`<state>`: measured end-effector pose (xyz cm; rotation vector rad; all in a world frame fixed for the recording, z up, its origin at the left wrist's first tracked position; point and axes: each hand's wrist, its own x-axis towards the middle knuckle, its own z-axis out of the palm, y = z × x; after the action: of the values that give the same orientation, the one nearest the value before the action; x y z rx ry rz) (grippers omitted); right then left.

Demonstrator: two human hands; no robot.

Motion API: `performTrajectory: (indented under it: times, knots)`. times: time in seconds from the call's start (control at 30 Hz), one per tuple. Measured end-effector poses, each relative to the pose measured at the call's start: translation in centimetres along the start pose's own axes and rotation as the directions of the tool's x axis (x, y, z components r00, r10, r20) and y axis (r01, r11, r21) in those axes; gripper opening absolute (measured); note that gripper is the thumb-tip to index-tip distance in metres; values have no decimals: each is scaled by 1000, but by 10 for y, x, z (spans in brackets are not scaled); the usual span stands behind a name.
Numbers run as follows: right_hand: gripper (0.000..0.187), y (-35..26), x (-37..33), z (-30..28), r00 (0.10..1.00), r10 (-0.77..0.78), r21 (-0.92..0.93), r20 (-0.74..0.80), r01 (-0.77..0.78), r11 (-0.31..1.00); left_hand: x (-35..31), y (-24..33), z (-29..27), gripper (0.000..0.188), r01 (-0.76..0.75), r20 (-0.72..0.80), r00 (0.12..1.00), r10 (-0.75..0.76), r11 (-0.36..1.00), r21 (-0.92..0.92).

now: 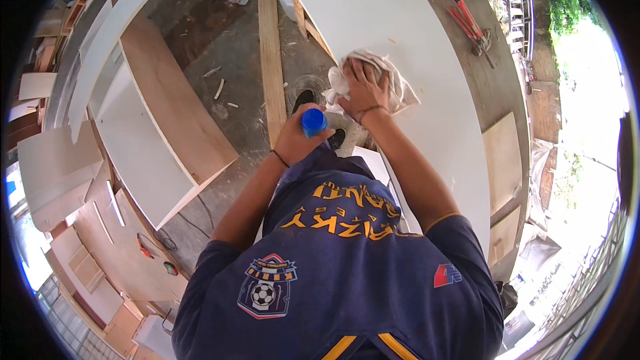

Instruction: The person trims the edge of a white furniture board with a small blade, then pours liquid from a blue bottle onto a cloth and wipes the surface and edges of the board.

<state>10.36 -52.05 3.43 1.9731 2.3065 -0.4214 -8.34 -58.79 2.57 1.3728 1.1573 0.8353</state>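
My right hand (367, 88) presses a crumpled white cloth (398, 83) against a long white panel (440, 133), close to the panel's left edge. Its fingers lie over the cloth, and part of the cloth hangs past that edge. In front of my body, my left hand (293, 135) is wrapped round a bottle with a blue cap (314, 120). The cap points up at me, and most of the bottle is hidden below it and by my fingers.
A white-and-wood cabinet carcass (167, 107) stands on the left. A wooden plank (270, 47) lies on the concrete floor among scraps. Beyond the white panel, a red-handled tool (467, 23) rests on a brown surface. A wooden board (502, 160) sits at the right.
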Motion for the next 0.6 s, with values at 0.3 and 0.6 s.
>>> performTrajectory:
  times: [0.3,0.6]
  knots:
    - [83,5,-4,2,999,-41,15,10,41,999,-4,-9,-3,50,59,-1,998,-59,993,101]
    - [80,11,-5,2,998,-59,-40,25,59,997,-2,-5,2,50,20,-4,1000,-19,990,142]
